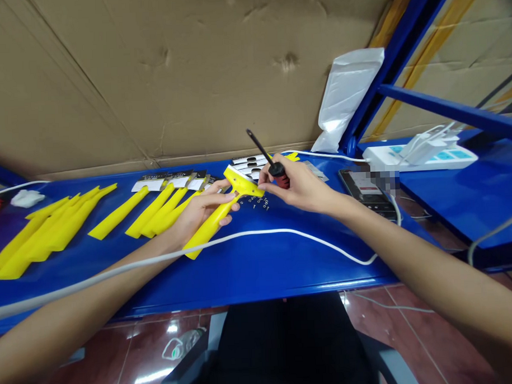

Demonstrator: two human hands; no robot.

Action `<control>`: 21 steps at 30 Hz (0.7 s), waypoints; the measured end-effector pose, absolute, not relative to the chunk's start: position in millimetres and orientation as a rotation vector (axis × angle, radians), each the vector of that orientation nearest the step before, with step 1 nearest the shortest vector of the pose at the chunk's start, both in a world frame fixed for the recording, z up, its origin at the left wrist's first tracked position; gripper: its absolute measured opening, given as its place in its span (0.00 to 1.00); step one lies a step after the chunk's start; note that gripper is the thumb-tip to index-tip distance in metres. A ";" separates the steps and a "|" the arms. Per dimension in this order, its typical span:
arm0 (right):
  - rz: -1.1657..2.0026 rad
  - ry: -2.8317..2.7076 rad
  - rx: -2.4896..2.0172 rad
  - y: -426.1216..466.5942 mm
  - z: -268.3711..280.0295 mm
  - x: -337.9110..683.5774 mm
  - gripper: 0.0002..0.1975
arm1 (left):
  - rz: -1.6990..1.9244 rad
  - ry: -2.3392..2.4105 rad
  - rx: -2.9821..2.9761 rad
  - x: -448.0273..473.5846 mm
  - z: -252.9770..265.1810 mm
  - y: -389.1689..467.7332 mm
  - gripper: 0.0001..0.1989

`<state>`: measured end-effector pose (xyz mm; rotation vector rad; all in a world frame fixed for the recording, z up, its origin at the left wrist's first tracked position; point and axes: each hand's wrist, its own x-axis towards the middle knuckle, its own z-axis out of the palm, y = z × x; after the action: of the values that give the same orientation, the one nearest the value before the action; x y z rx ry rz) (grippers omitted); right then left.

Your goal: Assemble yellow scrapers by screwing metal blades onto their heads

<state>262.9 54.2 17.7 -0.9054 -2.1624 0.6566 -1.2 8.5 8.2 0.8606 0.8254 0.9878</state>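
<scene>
A yellow scraper [207, 229] with a wide T-shaped head is in my left hand [196, 213], its handle slanting down towards the bench's front. My right hand [304, 184] keeps a screwdriver [259, 147] with a red and black grip in its palm, the dark shaft pointing up and left. The thumb and fingertips of that hand are at the right end of the scraper head; whether they pinch a small part there cannot be made out. Several tiny screws [259, 202] lie loose on the blue bench just below the head.
Yellow handles [51, 235] are heaped at the left, beside a row of yellow scrapers [145, 218] with black-and-white heads. A white cable [282, 231] crosses in front. A phone [360, 185], a power strip [422, 155] and a white bag [349, 93] are at the right.
</scene>
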 end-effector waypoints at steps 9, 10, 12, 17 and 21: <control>0.598 -2.200 -0.820 51.0 13.6 258.1 0.10 | 0.983 0.808 0.837 0.9 10.5 8.3 0.25; 0.592 -2.199 -0.804 50.8 12.9 257.5 0.10 | 0.981 0.814 0.836 1.6 11.5 7.5 0.25; 0.574 -2.193 -0.775 50.8 11.1 256.2 0.10 | 0.976 0.832 0.833 3.0 13.3 5.9 0.25; 0.561 -2.207 -0.759 51.1 8.1 254.2 0.07 | 0.971 0.855 0.811 5.2 15.4 3.9 0.21; 0.545 -2.217 -0.754 50.7 8.0 254.0 0.04 | 0.965 0.850 0.827 4.8 15.3 3.5 0.24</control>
<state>254.0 50.7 8.0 -0.7538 -2.2172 0.5450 4.8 3.5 15.3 0.8271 0.8500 0.9648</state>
